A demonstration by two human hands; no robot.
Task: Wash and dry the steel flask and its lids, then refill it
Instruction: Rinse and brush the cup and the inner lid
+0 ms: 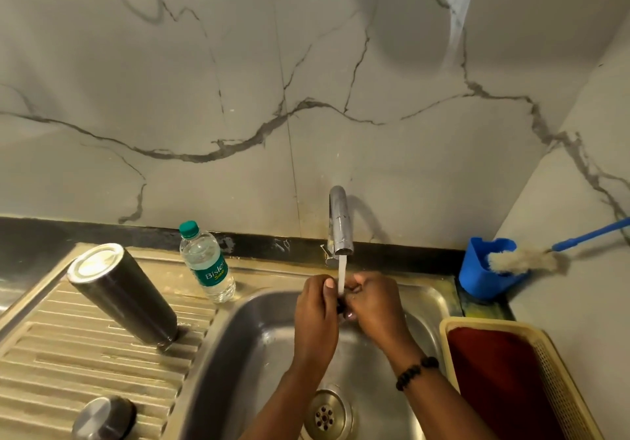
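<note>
The dark steel flask (124, 294) stands upside down on the ribbed draining board (61, 344) at the left. A steel outer lid (104, 417) sits at the board's near edge. Over the sink (252, 344), my left hand (315, 316) and my right hand (373, 306) both grip a small dark lid part (342, 308) between them. Water (341, 274) runs from the tap (339, 223) onto it. The part is mostly hidden by my fingers.
A sealed plastic water bottle (208, 264) stands behind the flask. A blue holder (484, 269) with a bottle brush (525, 258) sits at the back right. A cream basket (552, 371) with a red cloth (494, 378) lies right of the sink. The drain (325, 414) is near.
</note>
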